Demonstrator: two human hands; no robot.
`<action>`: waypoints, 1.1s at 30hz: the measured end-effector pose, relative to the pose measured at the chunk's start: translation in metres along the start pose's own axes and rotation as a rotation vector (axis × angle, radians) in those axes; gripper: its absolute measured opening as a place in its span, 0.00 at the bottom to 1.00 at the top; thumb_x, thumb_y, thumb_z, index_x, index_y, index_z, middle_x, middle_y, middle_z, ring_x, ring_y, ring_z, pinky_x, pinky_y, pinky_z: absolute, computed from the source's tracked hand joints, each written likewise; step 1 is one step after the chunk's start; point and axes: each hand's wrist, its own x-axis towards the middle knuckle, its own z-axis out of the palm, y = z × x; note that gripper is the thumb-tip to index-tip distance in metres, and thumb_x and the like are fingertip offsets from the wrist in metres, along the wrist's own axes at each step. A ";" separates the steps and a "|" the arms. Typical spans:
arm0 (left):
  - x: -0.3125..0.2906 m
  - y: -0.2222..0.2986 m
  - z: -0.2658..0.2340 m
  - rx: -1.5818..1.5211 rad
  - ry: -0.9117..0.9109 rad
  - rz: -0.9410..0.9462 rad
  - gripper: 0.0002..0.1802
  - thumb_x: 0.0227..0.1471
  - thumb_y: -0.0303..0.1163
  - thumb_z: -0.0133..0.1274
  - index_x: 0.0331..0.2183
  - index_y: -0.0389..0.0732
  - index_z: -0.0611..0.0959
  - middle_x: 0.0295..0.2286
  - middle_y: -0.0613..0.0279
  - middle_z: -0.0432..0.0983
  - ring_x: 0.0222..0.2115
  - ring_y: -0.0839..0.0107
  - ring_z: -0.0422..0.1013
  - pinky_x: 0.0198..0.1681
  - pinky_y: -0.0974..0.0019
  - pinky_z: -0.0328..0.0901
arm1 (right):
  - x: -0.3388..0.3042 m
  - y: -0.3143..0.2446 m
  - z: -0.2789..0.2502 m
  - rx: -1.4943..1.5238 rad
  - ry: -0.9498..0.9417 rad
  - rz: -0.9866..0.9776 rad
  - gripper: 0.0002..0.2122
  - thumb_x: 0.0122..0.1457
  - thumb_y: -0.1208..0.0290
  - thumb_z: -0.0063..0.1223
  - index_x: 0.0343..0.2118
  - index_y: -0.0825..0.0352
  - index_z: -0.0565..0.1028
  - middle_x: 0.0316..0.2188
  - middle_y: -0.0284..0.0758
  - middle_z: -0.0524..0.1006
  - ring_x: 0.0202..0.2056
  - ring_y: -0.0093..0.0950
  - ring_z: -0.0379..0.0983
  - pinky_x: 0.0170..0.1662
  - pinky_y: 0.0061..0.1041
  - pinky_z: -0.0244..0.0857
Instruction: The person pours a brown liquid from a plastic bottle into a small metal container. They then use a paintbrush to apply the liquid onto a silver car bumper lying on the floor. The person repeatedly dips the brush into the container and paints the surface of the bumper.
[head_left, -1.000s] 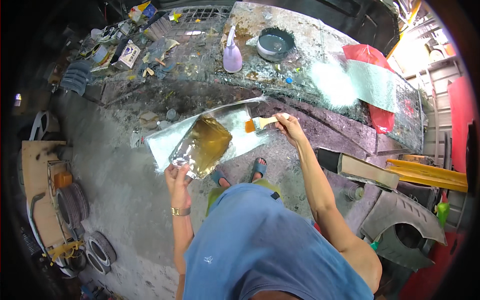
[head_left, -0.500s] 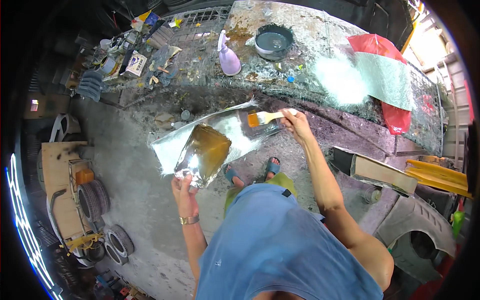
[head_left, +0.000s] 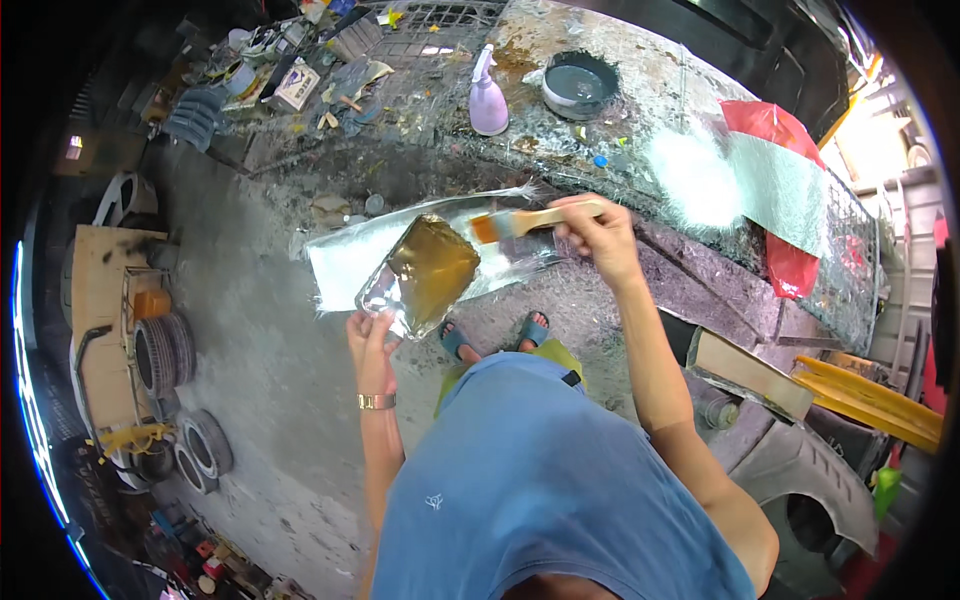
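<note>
— What did the left hand (head_left: 368, 338) hold?

— It gripped the near corner of a shiny sheet (head_left: 350, 262) coated in the middle with an amber resin patch (head_left: 432, 270), keeping it raised off the floor, just ahead of the person's body.

— And the right hand (head_left: 598, 236)?

— It was closed around the wooden handle of a paintbrush (head_left: 520, 222), bristles touching the patch's far edge. A second earlier the brush stood slightly clear of the patch; it had since come in against it, which suggested the coating was being spread further.

— What lay beyond the hands?

— A cluttered, stained counter (head_left: 640, 130) carried a lilac spray bottle (head_left: 487, 98) and a grey bowl (head_left: 580, 86); a red bag (head_left: 775, 190) lay to the right of the right hand.
</note>
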 end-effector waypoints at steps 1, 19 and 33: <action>0.004 -0.006 -0.005 -0.004 -0.029 0.003 0.40 0.40 0.38 0.59 0.49 0.32 0.57 0.45 0.49 0.61 0.44 0.65 0.61 0.39 0.60 0.62 | -0.002 -0.013 0.023 -0.092 -0.109 -0.090 0.06 0.53 0.74 0.52 0.31 0.70 0.77 0.23 0.30 0.75 0.21 0.14 0.66 0.24 0.12 0.59; 0.016 -0.011 -0.062 -0.095 0.039 -0.012 0.39 0.38 0.38 0.61 0.48 0.34 0.59 0.40 0.55 0.65 0.37 0.71 0.64 0.34 0.65 0.62 | 0.000 0.042 0.054 -0.663 -0.444 0.013 0.05 0.50 0.74 0.50 0.28 0.71 0.74 0.27 0.33 0.72 0.30 0.21 0.67 0.32 0.20 0.62; 0.010 -0.006 -0.026 -0.158 -0.023 0.021 0.31 0.39 0.32 0.61 0.42 0.35 0.63 0.34 0.60 0.68 0.30 0.78 0.65 0.31 0.73 0.61 | 0.014 0.016 0.118 -0.766 -0.621 -0.416 0.07 0.51 0.74 0.53 0.31 0.71 0.76 0.25 0.35 0.74 0.27 0.24 0.69 0.31 0.25 0.62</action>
